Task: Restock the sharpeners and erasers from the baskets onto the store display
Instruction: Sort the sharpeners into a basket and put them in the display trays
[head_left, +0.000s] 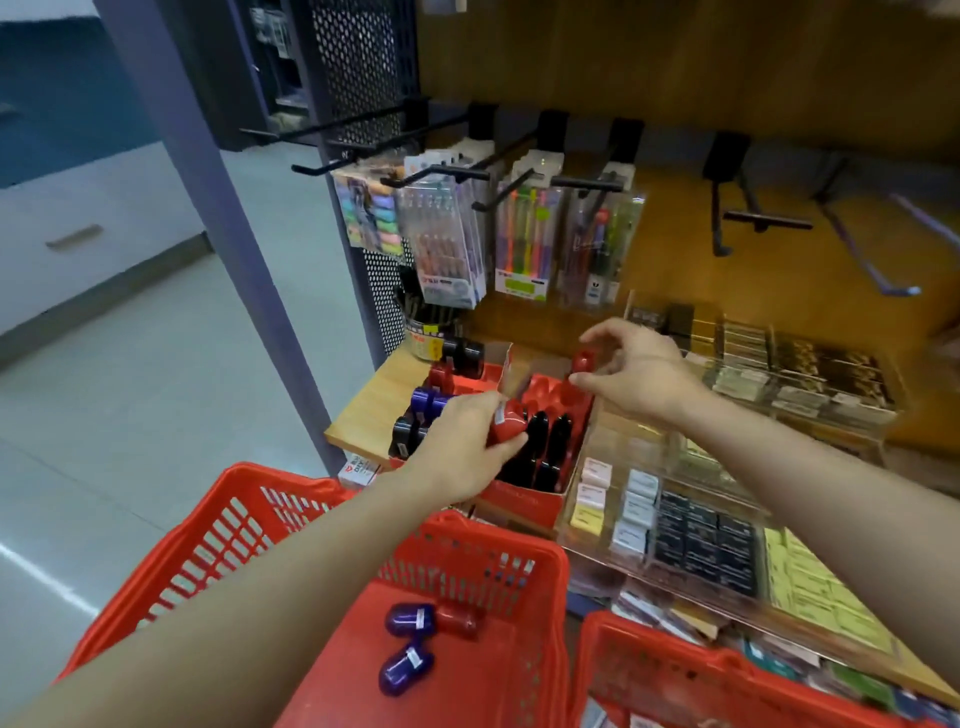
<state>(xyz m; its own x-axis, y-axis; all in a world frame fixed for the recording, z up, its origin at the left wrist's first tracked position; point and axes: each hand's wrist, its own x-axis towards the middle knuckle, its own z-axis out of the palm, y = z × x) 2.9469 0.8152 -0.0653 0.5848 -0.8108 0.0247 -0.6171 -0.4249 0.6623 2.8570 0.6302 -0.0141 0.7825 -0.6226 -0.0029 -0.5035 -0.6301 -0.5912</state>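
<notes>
Sharpeners mid-restock: left hand (457, 447) grips a red sharpener (506, 423), right hand (636, 371) pinches another red one (583, 361), both over the red display tray (524, 501). Next move likely calls for seating each in an empty slot; three more sharpeners (415, 636) wait in the red basket (498, 566).

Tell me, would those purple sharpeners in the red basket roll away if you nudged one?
Probably a little. Each purple sharpener looks like a rounded capsule lying on its side on the flat basket floor, so it may roll. The glossy plastic suggests a slippery, stiff, light shell. The red sharpener touching one might stop it.
</notes>
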